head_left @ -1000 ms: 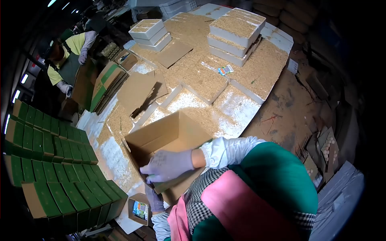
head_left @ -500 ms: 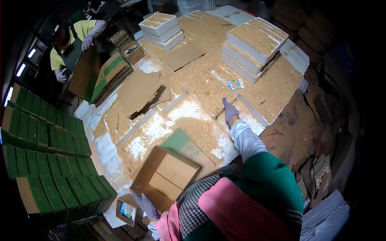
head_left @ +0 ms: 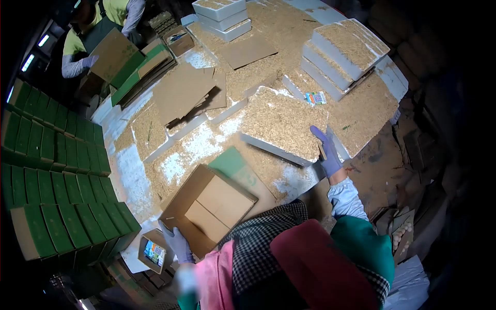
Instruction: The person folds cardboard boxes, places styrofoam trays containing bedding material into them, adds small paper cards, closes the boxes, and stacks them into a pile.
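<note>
The loose-fill tray (head_left: 284, 121), a pale-walled tray topped with straw-coloured flakes, is located on the worktable (head_left: 130, 168), beyond and to the right of the open carton (head_left: 213, 206). The right hand (head_left: 329, 155) touches its near right corner: one gloved finger extends upward along the edge, separated from the others, which are partly hidden; whether they pinch the wall cannot be determined. The left hand (head_left: 178, 244) rests at the carton's lower left wall, fingers close together; their grip cannot be determined. Relative to the preceding frame, the loose-fill tray has shifted and its near side wall is now exposed. Relative to the first frame, the right hand has moved from the open carton to the tray. The open carton shows its bare base panels. The small box (head_left: 145, 259), beside the left hand, contains printed packets (head_left: 154, 252). The right tray stack (head_left: 336, 49) and left tray stack (head_left: 222, 25) carry similar flakes in their top trays. Green cartons (head_left: 70, 222) stand in rows at the left.
</note>
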`<state>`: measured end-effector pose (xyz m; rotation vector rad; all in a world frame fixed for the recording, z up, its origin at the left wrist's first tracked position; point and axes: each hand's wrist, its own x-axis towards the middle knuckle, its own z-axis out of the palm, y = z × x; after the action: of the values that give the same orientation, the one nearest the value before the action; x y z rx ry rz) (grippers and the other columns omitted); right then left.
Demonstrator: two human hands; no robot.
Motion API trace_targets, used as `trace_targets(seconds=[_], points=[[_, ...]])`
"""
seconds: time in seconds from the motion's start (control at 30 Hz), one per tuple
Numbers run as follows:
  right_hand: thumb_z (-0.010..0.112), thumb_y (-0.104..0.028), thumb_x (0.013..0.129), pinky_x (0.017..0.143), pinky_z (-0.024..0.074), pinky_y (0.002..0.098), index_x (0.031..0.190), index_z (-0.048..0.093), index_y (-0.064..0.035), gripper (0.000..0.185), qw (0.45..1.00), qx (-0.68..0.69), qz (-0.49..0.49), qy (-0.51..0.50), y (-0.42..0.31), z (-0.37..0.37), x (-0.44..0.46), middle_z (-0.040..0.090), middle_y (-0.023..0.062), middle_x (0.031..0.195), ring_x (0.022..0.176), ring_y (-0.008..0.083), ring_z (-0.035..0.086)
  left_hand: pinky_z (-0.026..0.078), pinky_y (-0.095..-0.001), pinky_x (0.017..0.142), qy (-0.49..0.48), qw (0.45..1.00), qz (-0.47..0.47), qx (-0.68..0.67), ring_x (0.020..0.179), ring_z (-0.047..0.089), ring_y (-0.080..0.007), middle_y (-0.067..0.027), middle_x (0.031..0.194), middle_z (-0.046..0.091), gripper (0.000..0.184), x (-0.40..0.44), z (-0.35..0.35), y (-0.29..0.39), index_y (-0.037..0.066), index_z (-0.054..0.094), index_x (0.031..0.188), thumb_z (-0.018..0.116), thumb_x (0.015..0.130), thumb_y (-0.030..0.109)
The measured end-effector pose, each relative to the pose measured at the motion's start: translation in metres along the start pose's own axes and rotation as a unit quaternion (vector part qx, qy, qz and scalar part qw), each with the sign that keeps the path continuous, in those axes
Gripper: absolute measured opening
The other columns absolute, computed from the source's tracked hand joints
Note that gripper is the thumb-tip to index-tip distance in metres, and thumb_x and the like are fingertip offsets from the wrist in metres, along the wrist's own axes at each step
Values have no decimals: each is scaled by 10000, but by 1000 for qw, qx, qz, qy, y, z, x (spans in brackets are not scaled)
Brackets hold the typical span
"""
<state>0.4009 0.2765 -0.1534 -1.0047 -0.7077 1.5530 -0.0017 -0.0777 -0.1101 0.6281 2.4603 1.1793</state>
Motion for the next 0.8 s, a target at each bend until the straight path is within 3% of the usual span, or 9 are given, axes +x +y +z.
trace_targets(seconds=[0.1,0.17,0.2,0.23,0.3,0.37,0.4,0.63,0.8], points=[[509,-214,975,1034,416,338,1362,417,2,452,957,-217,-57,-183,-70,55,-40,324,167,1479,1261,235,481,224,-348,1139,-8,999,48,-7,1399,282,-327,-246,1490,303,574,19,18,17,-69,243,1447,421,924,89],[536,-177,956,1088,344,362,1306,482,26,409,960,-83,144,-224,-104,128,-78,342,173,1460,1320,267,405,233,-346,1136,-46,997,64,-25,1386,303,-333,-248,1474,329,546,38,28,53,-79,266,1432,428,970,163],[536,-177,956,1088,344,362,1306,482,26,409,958,-88,145,-233,-100,134,-84,342,173,1460,1320,267,405,239,-348,1134,-50,995,58,-66,1382,310,-335,-247,1470,336,542,45,35,56,-79,275,1427,420,985,200],[580,-217,928,1101,319,368,1338,437,34,501,894,-309,-20,-324,-100,135,-86,334,190,1459,1337,287,374,244,-351,1132,-55,991,56,-108,1377,316,-338,-245,1466,343,543,50,40,55,-79,284,1422,412,1000,237],[624,-256,900,1114,293,374,1370,392,41,602,745,-508,-189,-388,-100,165,-105,325,206,1458,1354,307,343,246,-350,1131,-59,988,75,-124,1376,318,-336,-245,1467,341,542,53,44,46,-79,282,1423,405,1004,242],[705,-396,815,1108,290,385,1415,293,53,856,860,-432,97,-254,-97,212,-130,278,250,1464,1358,335,320,248,-350,1130,-67,983,95,-142,1374,320,-334,-244,1469,339,542,50,43,38,-78,279,1424,397,1008,248],[747,-509,735,1102,284,388,1439,214,59,1050,821,-501,90,-259,-88,219,-126,265,266,1453,1358,341,303,246,-347,1130,-81,976,125,-156,1380,313,-331,-245,1474,329,547,45,39,35,-74,273,1430,397,1009,253],[730,-498,777,1106,273,359,1448,205,32,1003,757,-486,146,-411,-5,231,-108,313,219,1424,1334,324,318,233,-352,1134,-77,958,116,-250,1381,309,-336,-259,1472,322,539,35,26,33,-103,266,1419,397,992,199],[642,-410,831,994,411,397,1332,356,111,778,627,-644,49,-436,23,215,-90,556,306,1209,1154,394,540,275,-381,1117,-61,981,179,-43,1353,356,-347,-240,1441,383,551,71,13,71,-58,350,1399,492,925,183]])
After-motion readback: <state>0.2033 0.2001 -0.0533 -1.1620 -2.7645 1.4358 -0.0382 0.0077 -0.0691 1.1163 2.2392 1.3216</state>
